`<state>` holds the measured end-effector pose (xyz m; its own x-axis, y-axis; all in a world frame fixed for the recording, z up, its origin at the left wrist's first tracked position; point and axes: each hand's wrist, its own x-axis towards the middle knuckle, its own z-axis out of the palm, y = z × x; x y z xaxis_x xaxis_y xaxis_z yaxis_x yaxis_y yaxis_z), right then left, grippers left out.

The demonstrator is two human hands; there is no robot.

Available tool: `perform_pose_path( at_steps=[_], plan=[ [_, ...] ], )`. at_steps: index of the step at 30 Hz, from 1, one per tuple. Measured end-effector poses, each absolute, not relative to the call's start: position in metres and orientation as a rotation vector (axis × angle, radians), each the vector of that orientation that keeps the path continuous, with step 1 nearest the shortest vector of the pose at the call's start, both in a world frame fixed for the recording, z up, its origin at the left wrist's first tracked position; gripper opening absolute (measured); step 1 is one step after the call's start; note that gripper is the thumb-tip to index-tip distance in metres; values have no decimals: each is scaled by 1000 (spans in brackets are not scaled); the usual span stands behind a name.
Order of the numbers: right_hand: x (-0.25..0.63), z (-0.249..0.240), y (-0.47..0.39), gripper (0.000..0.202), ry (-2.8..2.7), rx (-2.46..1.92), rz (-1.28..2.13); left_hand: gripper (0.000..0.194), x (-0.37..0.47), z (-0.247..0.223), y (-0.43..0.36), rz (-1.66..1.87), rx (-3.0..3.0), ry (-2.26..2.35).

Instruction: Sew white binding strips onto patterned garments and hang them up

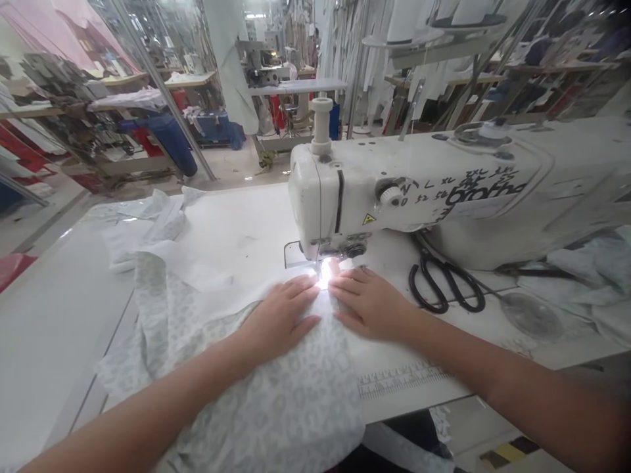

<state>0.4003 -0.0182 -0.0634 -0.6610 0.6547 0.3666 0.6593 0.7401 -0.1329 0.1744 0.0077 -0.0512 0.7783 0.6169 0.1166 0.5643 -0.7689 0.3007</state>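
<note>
Pale fabric with a grey leopard-like print (296,394) lies under the needle area of a white sewing machine (345,190) and drapes over the table's front edge. My left hand (283,315) rests flat on this fabric, left of the brightly lit presser foot (324,270). Its fingers are stretched forward, with the thumb apart. On the other side, my right hand (369,302) lies with fingers extended at the fabric's right edge, fingertips close to the foot. Glare hides the needle and the exact stitching spot.
Black-handled scissors (446,282) lie right of my right hand, beside a round translucent object (532,316). More printed fabric (582,276) sits at the right, and loose pieces (148,223) at the left. A printed ruler scale (404,382) runs along the front edge.
</note>
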Motion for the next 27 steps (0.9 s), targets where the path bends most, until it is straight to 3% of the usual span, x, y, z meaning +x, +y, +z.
perform_pose_path(
  at_steps=[14,22,27],
  plan=[
    [395,-63,-9,52,-2577,-1296,-49,43,177,-51,36,322,2768,922],
    [415,-51,-20,29,-2419,-1218,-67,40,177,-49,37,327,2767,922],
    [472,-38,-50,26,-2199,-1613,-77,41,175,-47,35,337,2743,909]
  ],
)
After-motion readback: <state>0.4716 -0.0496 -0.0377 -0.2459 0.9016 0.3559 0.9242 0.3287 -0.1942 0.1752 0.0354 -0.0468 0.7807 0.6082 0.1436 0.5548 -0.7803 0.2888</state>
